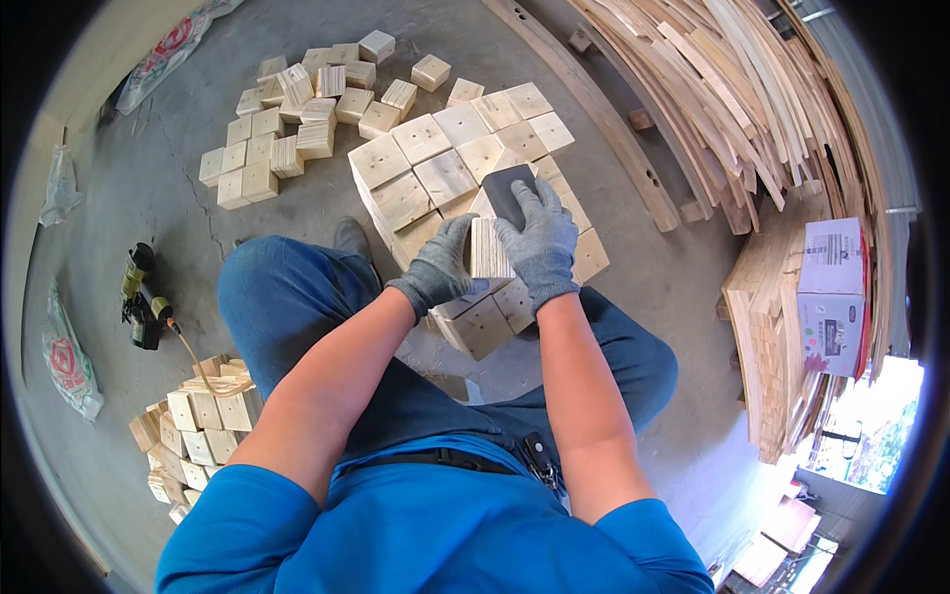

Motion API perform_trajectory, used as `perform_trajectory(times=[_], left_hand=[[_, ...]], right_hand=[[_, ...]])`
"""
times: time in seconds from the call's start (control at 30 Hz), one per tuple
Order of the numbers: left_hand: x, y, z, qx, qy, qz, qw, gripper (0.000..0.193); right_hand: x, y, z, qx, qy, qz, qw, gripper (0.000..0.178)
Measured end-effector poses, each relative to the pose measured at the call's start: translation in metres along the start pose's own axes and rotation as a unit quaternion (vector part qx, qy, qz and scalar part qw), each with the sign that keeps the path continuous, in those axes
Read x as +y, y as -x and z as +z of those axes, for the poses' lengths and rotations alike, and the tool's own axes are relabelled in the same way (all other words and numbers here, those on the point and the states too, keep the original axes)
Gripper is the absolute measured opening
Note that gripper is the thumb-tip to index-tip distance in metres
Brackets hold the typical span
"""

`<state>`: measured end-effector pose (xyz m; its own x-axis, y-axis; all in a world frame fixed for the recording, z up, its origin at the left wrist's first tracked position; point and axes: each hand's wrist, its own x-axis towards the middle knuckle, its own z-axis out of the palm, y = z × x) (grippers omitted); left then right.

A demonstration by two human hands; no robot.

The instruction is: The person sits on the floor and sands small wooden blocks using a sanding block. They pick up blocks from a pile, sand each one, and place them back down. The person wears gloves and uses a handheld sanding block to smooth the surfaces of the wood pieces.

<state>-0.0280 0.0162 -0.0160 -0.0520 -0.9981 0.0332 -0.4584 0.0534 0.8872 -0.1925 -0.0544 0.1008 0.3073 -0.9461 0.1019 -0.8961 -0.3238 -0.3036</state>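
Note:
Both my hands wear grey work gloves. With the left hand I grip a square wooden block by its side, its layered grain facing me. My right hand is closed on a dark grey rectangular sanding block, at the far side of the wooden block. The right thumb lies close to the wooden block's right side. Below both hands is a stack of pale wooden blocks, set edge to edge between my knees, many with a small hole in the top face. My gloves hide part of its near side.
Loose wooden blocks lie on the floor ahead to the left. A nail gun with a hose rests at the left, beyond another block pile. Long planks and a carton stand at the right.

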Motion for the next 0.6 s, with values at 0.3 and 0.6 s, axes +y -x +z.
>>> perform_trajectory(times=[0.3, 0.6], left_hand=[[0.005, 0.003, -0.008, -0.011, 0.001, 0.009, 1.0, 0.103], [0.003, 0.002, -0.004, -0.004, 0.005, 0.004, 1.0, 0.104]], right_hand=[[0.005, 0.106, -0.015, 0.009, 0.011, -0.053, 0.998, 0.066], [0.013, 0.112, -0.018, 0.022, -0.021, -0.069, 0.997, 0.067]])
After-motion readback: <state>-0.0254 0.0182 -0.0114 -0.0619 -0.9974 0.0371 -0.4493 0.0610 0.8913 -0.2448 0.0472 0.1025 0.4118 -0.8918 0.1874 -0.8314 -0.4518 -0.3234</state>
